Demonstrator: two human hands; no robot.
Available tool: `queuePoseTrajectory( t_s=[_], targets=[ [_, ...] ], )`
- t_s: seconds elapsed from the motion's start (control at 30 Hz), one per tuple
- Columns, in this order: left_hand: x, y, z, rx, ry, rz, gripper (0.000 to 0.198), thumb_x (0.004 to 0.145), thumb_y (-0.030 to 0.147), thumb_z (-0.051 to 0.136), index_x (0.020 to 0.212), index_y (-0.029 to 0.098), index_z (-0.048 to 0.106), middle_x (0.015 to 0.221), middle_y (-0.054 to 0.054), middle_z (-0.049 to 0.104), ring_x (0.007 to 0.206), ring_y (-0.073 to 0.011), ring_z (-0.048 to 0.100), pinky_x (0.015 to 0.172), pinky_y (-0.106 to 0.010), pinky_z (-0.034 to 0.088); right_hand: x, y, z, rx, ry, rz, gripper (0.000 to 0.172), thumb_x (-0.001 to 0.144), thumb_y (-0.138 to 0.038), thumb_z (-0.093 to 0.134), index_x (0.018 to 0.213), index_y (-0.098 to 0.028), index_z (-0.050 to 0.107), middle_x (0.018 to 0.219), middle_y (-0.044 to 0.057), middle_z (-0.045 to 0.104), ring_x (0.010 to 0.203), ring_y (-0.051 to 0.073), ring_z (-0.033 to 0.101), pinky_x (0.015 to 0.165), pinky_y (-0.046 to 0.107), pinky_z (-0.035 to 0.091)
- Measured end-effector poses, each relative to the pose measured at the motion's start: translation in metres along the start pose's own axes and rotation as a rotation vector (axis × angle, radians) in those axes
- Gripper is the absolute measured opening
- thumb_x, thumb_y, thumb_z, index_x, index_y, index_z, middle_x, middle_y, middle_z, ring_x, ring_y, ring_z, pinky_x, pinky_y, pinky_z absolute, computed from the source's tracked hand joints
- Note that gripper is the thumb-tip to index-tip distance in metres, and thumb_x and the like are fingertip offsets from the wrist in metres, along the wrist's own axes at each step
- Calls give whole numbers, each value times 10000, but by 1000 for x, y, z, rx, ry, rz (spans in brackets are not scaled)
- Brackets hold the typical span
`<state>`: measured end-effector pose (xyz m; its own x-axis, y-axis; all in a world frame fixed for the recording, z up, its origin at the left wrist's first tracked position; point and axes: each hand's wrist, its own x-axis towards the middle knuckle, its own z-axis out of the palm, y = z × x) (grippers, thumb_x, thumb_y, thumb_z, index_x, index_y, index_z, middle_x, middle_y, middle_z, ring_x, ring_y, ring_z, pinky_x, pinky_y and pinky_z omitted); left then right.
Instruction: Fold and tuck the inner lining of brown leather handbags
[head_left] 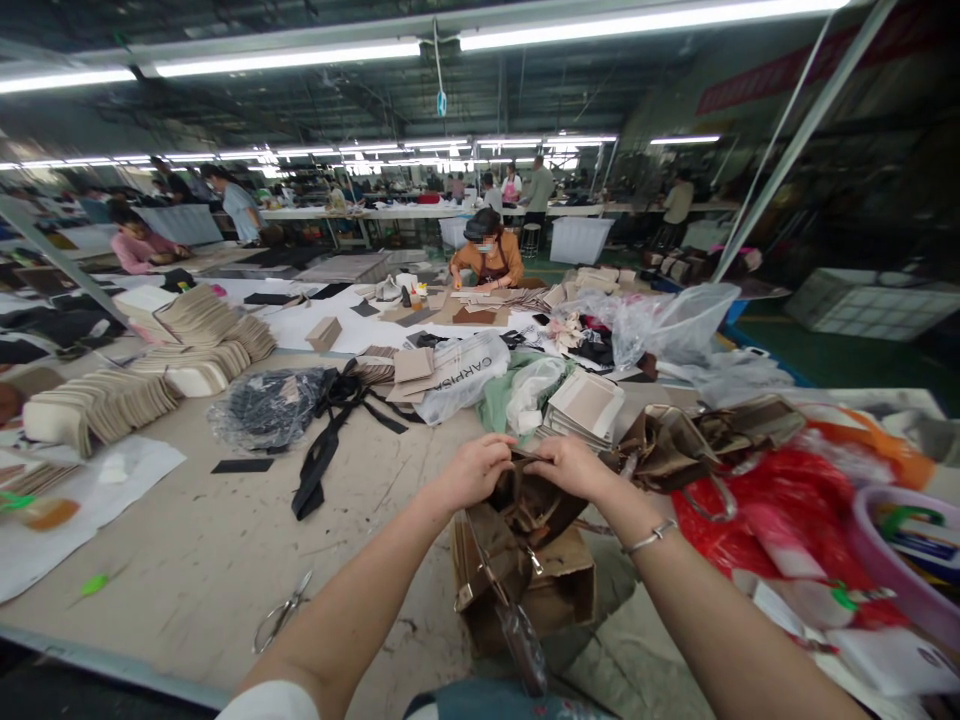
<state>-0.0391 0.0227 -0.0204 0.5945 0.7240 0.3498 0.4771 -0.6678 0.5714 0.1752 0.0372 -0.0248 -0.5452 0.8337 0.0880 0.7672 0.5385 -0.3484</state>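
A brown bag [491, 560] with a zipper pull and a dark strap hangs or stands at the near table edge, just in front of my body. My left hand [480, 470] is closed on the bag's upper edge, fingers bent toward the right. Close beside it, my right hand [566, 466] pinches the same edge from the other side. A wrapped dark handle [521, 645] dangles down the bag's front. Behind the bag's body is a brown box-like piece [570, 580]. The fingertips of both hands are partly hidden by the bag's edge.
Scissors [281, 612] lie left of my left forearm. Black straps [322, 460], a plastic-wrapped bundle [274, 405] and stacked beige pieces [105, 405] are farther left. Red plastic [780, 500] and a purple basin [870, 540] sit right. Across the table, a person [491, 260] sits working.
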Motion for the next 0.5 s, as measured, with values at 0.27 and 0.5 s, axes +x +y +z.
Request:
queuePoseTrajectory(
  t_s=[0.27,0.5],
  targets=[
    [7,-2,4,135,38,-196,142,837,147,495,868,170,632,936,-60,680,894,-171,612,832,-297,474,0,-1,-2,43,-1,6,309,865,-426,519,743,-206,697,711,7,659,677,132,563,611,226,366],
    [11,0,6,218,53,-255,140,848,185,504,798,164,633,818,-48,664,805,-165,603,751,-268,458,0,-6,-4,25,-1,9,348,902,-416,448,751,-212,686,729,8,670,695,134,578,639,231,377]
  ],
)
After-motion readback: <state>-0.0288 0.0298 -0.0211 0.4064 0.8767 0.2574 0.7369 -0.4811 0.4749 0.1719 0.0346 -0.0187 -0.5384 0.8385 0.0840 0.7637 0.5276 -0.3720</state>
